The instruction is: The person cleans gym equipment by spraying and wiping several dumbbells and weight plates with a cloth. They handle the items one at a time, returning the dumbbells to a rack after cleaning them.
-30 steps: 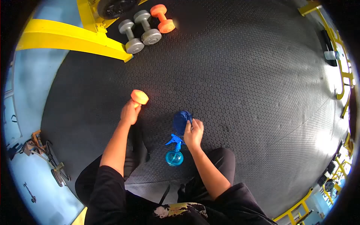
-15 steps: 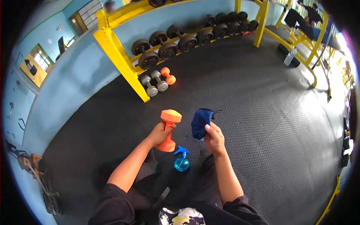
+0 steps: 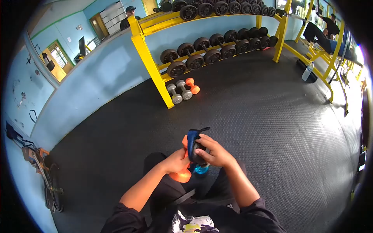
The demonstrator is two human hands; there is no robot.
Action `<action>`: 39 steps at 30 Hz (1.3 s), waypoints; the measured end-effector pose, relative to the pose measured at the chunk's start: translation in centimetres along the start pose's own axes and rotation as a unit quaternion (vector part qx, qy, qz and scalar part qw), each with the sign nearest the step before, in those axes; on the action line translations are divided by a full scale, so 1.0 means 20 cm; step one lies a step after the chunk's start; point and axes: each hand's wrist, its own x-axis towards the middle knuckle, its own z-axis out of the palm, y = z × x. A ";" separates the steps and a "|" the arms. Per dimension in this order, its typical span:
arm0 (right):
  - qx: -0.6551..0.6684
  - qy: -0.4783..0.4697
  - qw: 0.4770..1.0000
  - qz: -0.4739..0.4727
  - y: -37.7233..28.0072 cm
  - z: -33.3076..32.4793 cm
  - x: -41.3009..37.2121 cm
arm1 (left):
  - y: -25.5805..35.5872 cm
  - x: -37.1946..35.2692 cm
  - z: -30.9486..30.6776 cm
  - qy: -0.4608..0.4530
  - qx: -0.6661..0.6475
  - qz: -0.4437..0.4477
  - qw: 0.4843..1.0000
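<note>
My left hand [image 3: 175, 162] is wrapped round the handle of an orange dumbbell [image 3: 180, 176], which stands tilted in front of my lap. In my right hand [image 3: 216, 153] is a dark blue and black cloth [image 3: 191, 140] with a thin black strip sticking out at the top. The cloth is against or very close to the dumbbell's upper half and partly covers it. Behind both hands is a spray bottle [image 3: 201, 169] with blue liquid; only its lower part shows, and its trigger top is hidden.
Ahead stands a yellow rack [image 3: 153, 70] with rows of black dumbbells [image 3: 213, 56]. Two grey dumbbells [image 3: 183, 90] and another orange dumbbell [image 3: 192, 86] lie on the black floor at its foot. A water bottle [image 3: 307, 72] stands by a bench at right, where a person [image 3: 330, 27] is.
My right hand has brought the cloth left onto or close to the dumbbell. The dumbbell has come lower and tilted. The view has shifted, showing more of the rack and a person behind the wall.
</note>
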 end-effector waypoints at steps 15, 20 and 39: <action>0.307 0.065 0.778 0.544 0.26 0.01 0.20 | -0.06 0.25 0.00 0.134 0.673 0.214 0.695; 0.140 0.142 0.919 0.340 0.17 0.11 0.23 | -0.03 0.31 -0.18 0.053 0.550 0.215 0.805; 0.372 0.368 0.852 -0.012 0.05 0.21 0.20 | 0.12 0.28 -0.44 -0.092 -0.418 0.124 0.895</action>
